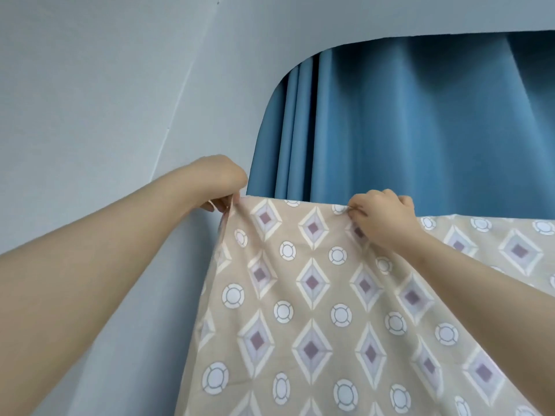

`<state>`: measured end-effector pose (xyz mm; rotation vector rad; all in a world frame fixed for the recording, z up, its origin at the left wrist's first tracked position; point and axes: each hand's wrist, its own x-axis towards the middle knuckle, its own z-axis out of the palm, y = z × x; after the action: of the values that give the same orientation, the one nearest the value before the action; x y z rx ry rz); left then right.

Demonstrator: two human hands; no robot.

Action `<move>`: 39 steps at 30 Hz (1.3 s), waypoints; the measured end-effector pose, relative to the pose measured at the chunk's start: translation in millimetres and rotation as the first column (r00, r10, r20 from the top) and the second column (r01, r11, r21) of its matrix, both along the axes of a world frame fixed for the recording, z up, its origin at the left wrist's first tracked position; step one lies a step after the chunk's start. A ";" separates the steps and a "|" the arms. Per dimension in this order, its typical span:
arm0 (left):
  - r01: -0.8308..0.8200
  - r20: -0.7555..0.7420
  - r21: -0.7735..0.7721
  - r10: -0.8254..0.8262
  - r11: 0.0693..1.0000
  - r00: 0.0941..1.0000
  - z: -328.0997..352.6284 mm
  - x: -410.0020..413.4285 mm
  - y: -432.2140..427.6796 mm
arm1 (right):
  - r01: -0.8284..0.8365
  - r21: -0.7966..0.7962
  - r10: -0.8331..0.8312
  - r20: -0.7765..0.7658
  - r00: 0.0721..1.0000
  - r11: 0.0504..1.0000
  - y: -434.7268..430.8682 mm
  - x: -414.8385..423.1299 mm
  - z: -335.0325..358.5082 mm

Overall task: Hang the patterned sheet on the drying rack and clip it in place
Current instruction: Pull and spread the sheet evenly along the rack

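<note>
Beige cotton sheet with diamond-and-circle print is draping from centre toward 5 o'clock, light and floppy, so left hand is pinching its 10 o'clock corner and right hand is pinching the top hem, best hold; rack hidden.

One view only: head cam, wide-angle, worn by the person. It faces forward and slightly up along both outstretched arms, close in. The left hand and right hand sit mid-frame at the top edge of the patterned sheet. Behind are the blue curtain and pale wall. Straight lines bow near the edges. No second view to overlap.
</note>
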<state>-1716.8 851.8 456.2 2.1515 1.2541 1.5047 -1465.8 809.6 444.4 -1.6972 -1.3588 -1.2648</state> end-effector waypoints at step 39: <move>0.394 0.633 -0.006 -0.301 0.919 0.713 -23.7 136.4 77.6 | 0.311 -0.125 -0.331 -0.192 0.924 0.942 -43.2 111.6 9.8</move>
<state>-1580.4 929.4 432.5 1.4734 0.6459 1.6817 -1354.2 766.3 454.1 -2.1200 -1.0573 -1.1656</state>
